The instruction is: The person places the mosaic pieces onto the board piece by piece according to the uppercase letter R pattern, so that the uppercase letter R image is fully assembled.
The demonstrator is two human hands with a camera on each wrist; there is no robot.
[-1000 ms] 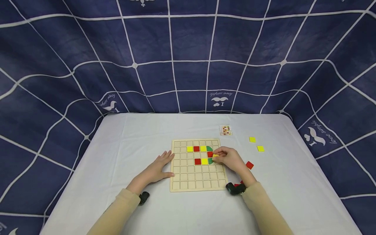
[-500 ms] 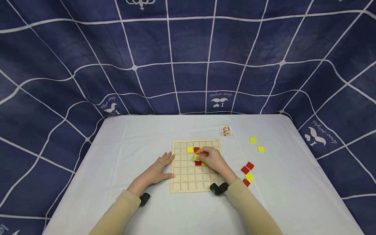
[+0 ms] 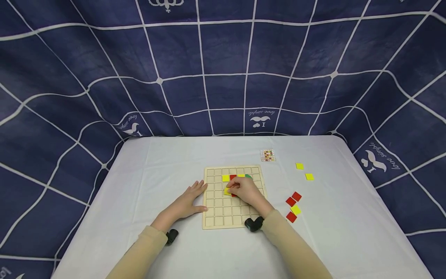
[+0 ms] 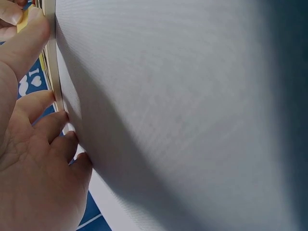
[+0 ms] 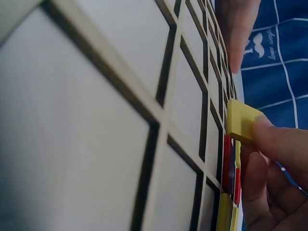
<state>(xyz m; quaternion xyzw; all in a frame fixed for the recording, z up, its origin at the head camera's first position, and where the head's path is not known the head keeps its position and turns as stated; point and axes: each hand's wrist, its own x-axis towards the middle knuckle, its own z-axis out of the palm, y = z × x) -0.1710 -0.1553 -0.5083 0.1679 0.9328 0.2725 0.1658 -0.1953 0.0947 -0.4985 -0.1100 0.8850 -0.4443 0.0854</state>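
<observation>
A pale wooden grid board (image 3: pixel 218 221) lies on the white table. My left hand (image 3: pixel 188 200) rests at its left edge, fingers spread, thumb and fingertips along the rim. Between thumb and fingers, my right hand (image 3: pixel 246 190) pinches a yellow square tile (image 5: pixel 241 121) over a cell left of the board's middle. In the right wrist view the tile is tilted at the cell walls, beside a red tile (image 5: pixel 227 161). Along an upper row sit another yellow tile (image 3: pixel 225 178), a red tile (image 3: pixel 233 177) and a green piece (image 3: pixel 248 176). The right hand hides other pieces behind it.
Right of the board lie loose red tiles (image 3: pixel 291 217) and a yellow tile (image 3: pixel 295 210). Farther back are two more yellow tiles, one of them the near tile (image 3: pixel 309 176). A small printed pattern card (image 3: pixel 268 155) lies behind the board. A blue checked cloth (image 3: pixel 224 93) hangs around the table.
My right hand has carried the yellow tile leftward across the board, from its right side to a cell left of the middle, and lowered it there. The left hand has stayed in place.
</observation>
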